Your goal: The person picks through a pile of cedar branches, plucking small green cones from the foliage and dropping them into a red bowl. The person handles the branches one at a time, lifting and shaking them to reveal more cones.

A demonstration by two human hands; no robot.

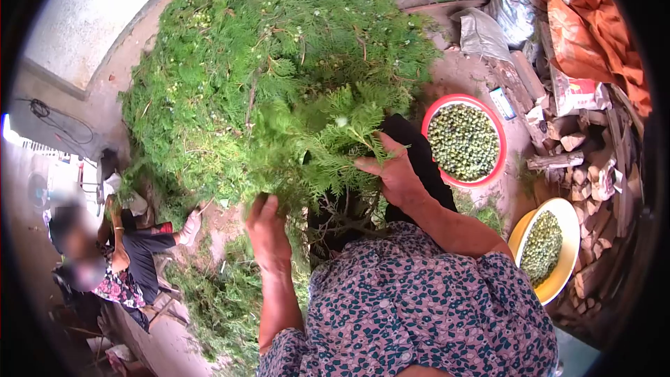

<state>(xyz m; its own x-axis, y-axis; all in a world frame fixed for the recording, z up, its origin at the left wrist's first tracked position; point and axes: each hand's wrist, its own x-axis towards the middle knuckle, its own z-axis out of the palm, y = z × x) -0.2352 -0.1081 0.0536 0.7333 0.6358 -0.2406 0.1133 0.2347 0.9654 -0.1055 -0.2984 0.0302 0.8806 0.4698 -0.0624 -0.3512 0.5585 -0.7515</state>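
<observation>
A leafy arborvitae branch (331,157), with flat, scaly green sprays, lies across my lap between both hands. My right hand (403,178) is closed at its right side, thumb and fingers on a sprig. At the lower left of the foliage my left hand (267,234) is curled shut, with leaves against its fingers. Part of the greenery there is blurred. Under the branch, bare twigs (343,220) rest against my dark trousers. A large heap of cut arborvitae branches (209,91), dotted with small pale green cones, spreads in front of me.
To my right stand a red-rimmed basin (427,126) and a yellow basin (571,237), both holding green cones. Stacked firewood (593,199) and sacks (483,33) lie beyond. Another person (132,265) sits at the left, near more cut greenery (220,293).
</observation>
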